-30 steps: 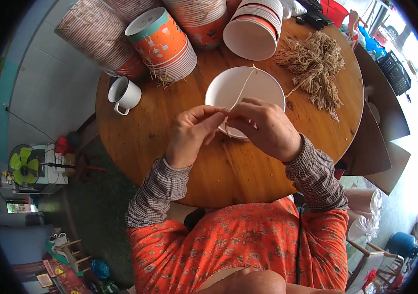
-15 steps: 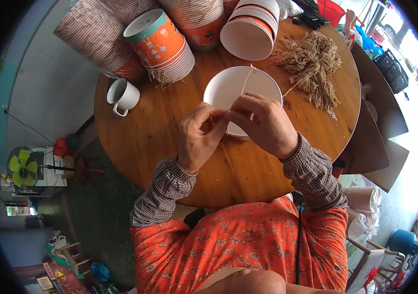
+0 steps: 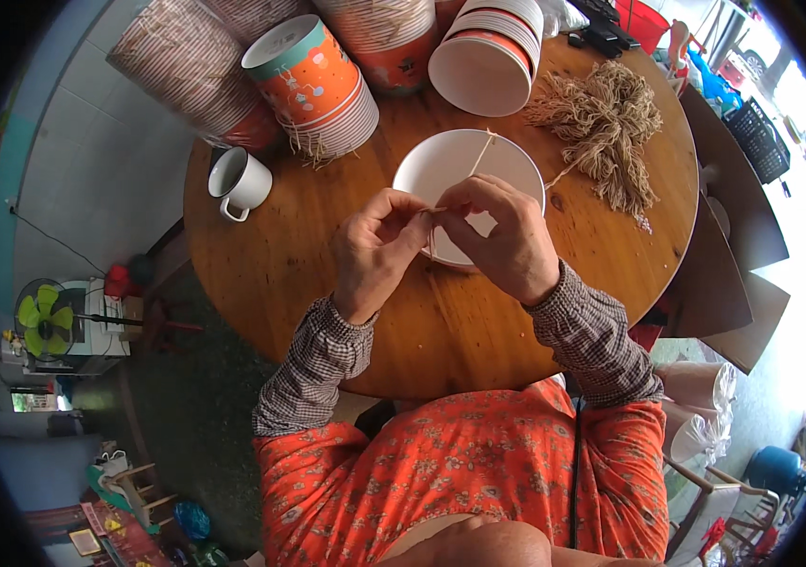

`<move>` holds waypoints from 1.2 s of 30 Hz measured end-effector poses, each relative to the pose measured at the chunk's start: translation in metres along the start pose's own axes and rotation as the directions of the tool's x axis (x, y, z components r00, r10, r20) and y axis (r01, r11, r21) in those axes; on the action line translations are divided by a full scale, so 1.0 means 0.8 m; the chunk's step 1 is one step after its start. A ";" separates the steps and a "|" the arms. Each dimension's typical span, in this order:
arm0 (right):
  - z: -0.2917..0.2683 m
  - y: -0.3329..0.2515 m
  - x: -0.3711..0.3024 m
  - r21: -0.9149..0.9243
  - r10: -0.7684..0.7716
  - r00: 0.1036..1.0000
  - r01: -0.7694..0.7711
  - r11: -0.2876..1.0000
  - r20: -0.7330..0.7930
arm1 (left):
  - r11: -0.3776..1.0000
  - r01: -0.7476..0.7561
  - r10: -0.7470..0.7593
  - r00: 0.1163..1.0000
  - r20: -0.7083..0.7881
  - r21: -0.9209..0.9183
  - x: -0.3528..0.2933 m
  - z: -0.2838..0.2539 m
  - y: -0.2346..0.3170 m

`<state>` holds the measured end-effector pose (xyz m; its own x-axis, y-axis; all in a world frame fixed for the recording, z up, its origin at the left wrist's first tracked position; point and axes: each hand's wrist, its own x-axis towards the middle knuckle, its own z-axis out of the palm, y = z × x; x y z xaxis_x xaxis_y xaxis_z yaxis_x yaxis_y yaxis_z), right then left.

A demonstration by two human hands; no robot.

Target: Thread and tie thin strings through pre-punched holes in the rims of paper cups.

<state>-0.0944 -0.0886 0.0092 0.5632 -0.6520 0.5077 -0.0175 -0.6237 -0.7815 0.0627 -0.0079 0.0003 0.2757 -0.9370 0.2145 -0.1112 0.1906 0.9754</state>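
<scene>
A white paper bucket (image 3: 422, 170) stands on the round wooden table, its inside facing me. A thin tan string (image 3: 481, 157) runs from its far rim down toward my fingers. Over the near side of the bucket, my left hand (image 3: 375, 248) pinches the string between thumb and fingertips. Close against it, my right hand (image 3: 509, 236) also pinches the string, fingertips nearly touching the left ones. A short end hangs below the left fingers. My hands hide part of the bucket's near rim. Right of the bucket lies a bundle of tan strings (image 3: 611, 132).
Stacked orange and white buckets (image 3: 313, 85) with string ends line the table's far side, beside more nested buckets (image 3: 483, 71). A white enamel mug (image 3: 244, 184) sits at the left. Open cardboard boxes (image 3: 715, 255) stand beyond the table's right edge.
Both hands have shifted slightly left, and the right hand has tilted. The string between the fingers has been drawn along, and a short end now shows below the left fingers.
</scene>
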 end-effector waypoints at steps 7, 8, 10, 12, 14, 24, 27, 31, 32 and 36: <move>0.002 0.003 -0.004 -0.079 -0.255 0.966 0.250 0.965 -0.047 | 0.984 0.067 -0.067 0.998 0.005 -0.164 0.003 0.004 0.002; 0.001 0.002 -0.006 -0.091 -0.286 0.957 0.281 0.955 -0.044 | 0.984 0.068 -0.068 0.998 0.006 -0.164 0.003 0.003 -0.001; -0.001 0.010 -0.009 0.148 -0.090 0.995 0.094 0.984 -0.035 | 0.983 0.007 -0.004 1.000 0.014 -0.182 0.001 0.002 -0.004; 0.001 0.016 -0.010 0.186 -0.001 0.997 0.016 0.982 -0.081 | 0.986 0.026 -0.022 0.999 0.026 -0.163 0.000 0.003 -0.001; 0.001 0.015 -0.008 0.211 0.050 0.997 -0.038 0.977 -0.051 | 0.989 0.044 -0.039 0.999 0.038 -0.144 0.000 0.003 -0.001; 0.002 -0.001 -0.005 -0.016 -0.034 0.999 0.034 0.999 -0.031 | 0.995 -0.018 0.020 1.000 0.010 -0.102 0.001 0.001 -0.003; 0.003 0.000 -0.004 0.109 0.025 0.999 -0.019 0.994 -0.048 | 0.998 -0.024 0.024 1.000 -0.001 -0.061 0.001 0.003 0.001; 0.004 0.003 -0.002 0.082 0.050 0.998 -0.047 0.996 -0.035 | 0.999 -0.033 0.034 0.999 -0.001 0.037 0.001 0.000 -0.002; 0.004 0.004 -0.002 0.085 0.064 0.997 -0.061 0.995 -0.044 | 0.999 -0.034 0.034 0.999 0.001 0.036 0.001 0.001 -0.001; 0.006 0.011 -0.001 0.237 0.134 0.990 -0.120 0.964 -0.045 | 0.997 0.004 -0.004 1.000 0.005 -0.078 0.003 0.003 0.006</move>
<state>-0.0906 -0.0913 0.0003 0.5183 -0.7484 0.4137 0.1114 -0.4206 -0.9004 0.0606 -0.0100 0.0050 0.2711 -0.9393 0.2104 -0.0356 0.2087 0.9773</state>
